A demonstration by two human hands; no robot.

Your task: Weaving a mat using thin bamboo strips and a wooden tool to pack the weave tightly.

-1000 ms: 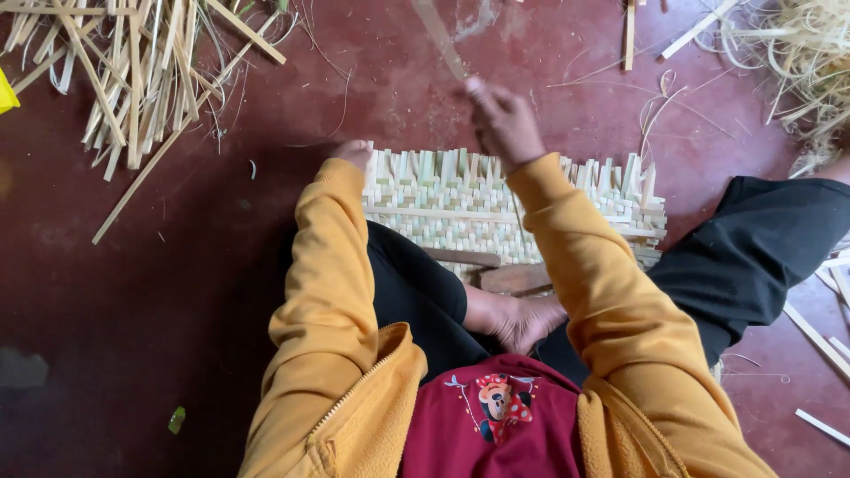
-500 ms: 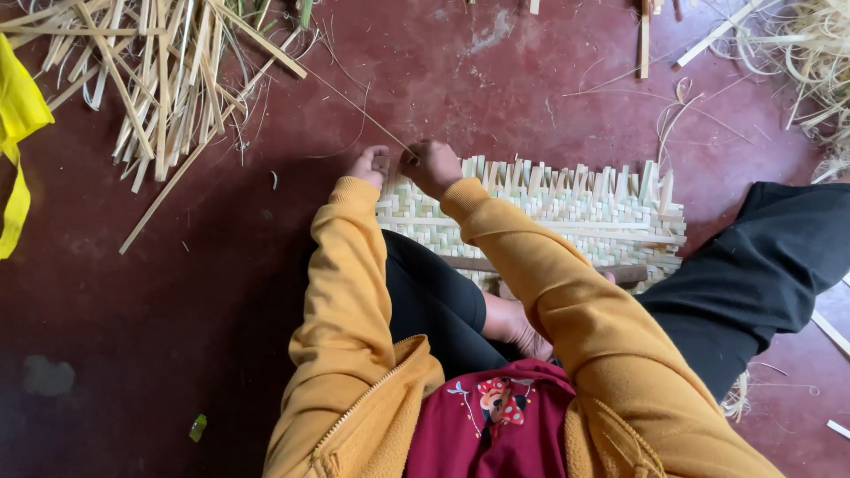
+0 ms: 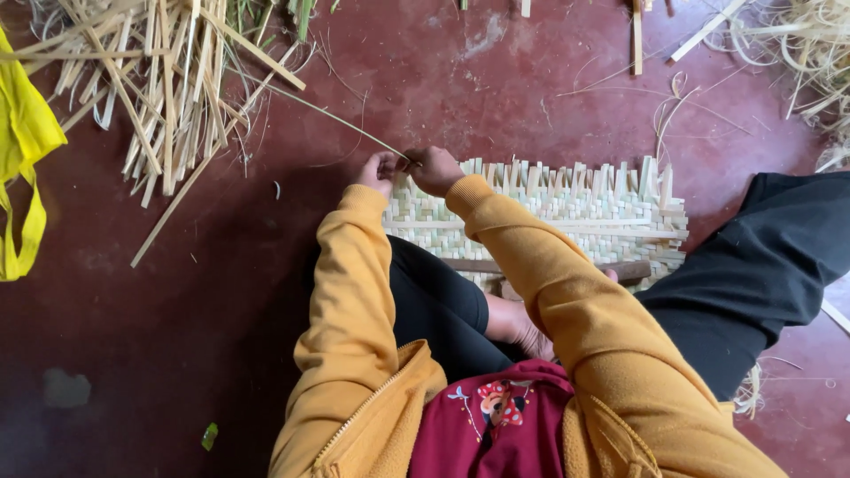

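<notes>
The floor (image 3: 496, 80) is smooth, dark red, scuffed pale in spots and strewn with thin fibres. A pile of split strips (image 3: 150, 80) lies at upper left, a yellow cloth (image 3: 27, 168) at the left edge, curly shavings (image 3: 815, 53) at upper right. Light is soft and even.

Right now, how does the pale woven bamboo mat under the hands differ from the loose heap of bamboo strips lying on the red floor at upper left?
The pale woven bamboo mat is interlaced into a tight flat grid; the loose heap of bamboo strips lies scattered and crisscrossed. The mat's strip ends stand short along its far edge; the heap's strips are long. The left hand and right hand work at the mat's corner; the heap lies untouched. Both are pale straw-coloured.
</notes>
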